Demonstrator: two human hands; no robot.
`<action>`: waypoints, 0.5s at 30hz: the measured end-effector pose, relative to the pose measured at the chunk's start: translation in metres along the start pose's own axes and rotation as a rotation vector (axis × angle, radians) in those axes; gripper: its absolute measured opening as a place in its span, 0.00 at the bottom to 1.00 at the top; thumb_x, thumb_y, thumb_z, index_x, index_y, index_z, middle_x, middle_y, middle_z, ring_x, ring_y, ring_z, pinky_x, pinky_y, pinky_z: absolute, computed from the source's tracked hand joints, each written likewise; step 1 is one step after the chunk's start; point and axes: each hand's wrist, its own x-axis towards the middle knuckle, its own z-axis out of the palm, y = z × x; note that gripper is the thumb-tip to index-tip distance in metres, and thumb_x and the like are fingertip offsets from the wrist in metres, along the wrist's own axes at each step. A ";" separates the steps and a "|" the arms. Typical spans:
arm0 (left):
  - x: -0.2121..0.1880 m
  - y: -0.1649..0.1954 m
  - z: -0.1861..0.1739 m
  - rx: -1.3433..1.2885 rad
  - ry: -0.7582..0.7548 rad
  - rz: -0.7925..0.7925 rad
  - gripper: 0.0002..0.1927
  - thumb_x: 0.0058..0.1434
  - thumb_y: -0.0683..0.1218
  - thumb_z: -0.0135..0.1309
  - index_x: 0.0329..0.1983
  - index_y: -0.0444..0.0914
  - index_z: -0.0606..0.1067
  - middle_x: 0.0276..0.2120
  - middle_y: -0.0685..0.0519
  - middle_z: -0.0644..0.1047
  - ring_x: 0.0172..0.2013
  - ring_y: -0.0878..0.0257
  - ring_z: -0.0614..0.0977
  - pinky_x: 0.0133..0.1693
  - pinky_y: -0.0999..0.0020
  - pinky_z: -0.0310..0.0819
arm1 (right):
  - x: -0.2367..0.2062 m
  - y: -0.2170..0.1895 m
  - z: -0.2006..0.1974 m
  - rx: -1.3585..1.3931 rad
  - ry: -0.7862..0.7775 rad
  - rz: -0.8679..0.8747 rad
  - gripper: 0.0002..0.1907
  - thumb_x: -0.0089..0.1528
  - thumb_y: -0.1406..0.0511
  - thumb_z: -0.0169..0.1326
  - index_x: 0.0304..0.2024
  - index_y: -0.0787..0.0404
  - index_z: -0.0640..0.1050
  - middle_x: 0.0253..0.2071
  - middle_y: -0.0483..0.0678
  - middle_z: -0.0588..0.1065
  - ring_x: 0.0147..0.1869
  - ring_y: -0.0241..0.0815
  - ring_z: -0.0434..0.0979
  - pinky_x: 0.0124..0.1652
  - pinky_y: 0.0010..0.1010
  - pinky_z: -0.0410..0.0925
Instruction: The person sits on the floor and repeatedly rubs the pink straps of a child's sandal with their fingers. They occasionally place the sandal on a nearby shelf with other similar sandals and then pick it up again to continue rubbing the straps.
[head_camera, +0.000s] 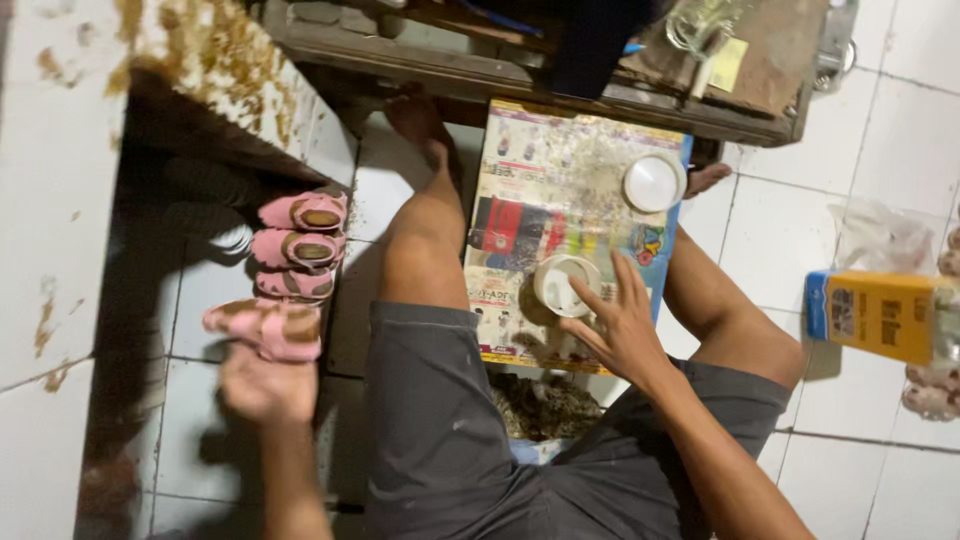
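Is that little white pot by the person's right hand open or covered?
Open. The white pot shows its hollow inside, and a round white lid lies apart on the printed sheet. The right hand touches the pot.

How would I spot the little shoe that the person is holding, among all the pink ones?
Find the dark gap under the stained white tiled ledge on the left, where small pink shoes with brown insoles lie in a column. The held small pink shoe is the lowest one, gripped by the left hand, while the others lie untouched above.

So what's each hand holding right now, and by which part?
Left hand grips a pink shoe by its near end. Right hand holds nothing; its fingertips rest at the white cup.
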 end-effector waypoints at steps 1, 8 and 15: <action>-0.006 0.005 0.008 -0.014 -0.092 -0.020 0.33 0.70 0.58 0.52 0.71 0.35 0.64 0.62 0.45 0.74 0.61 0.49 0.75 0.65 0.47 0.67 | 0.008 -0.001 0.001 -0.016 0.018 -0.031 0.34 0.60 0.47 0.60 0.65 0.51 0.75 0.76 0.67 0.49 0.78 0.70 0.48 0.70 0.59 0.51; -0.053 0.020 0.107 0.036 -0.583 -0.054 0.43 0.66 0.64 0.57 0.76 0.41 0.57 0.66 0.52 0.70 0.63 0.50 0.74 0.66 0.42 0.66 | 0.006 0.010 -0.011 -0.028 0.176 -0.200 0.24 0.58 0.51 0.64 0.48 0.61 0.83 0.72 0.65 0.61 0.76 0.64 0.57 0.69 0.57 0.56; -0.147 -0.012 0.190 0.672 -0.940 1.111 0.27 0.68 0.57 0.57 0.65 0.42 0.67 0.59 0.52 0.71 0.61 0.54 0.74 0.65 0.35 0.63 | -0.052 -0.042 -0.103 0.687 0.317 0.178 0.17 0.72 0.57 0.50 0.36 0.59 0.82 0.67 0.57 0.72 0.79 0.55 0.66 0.73 0.46 0.62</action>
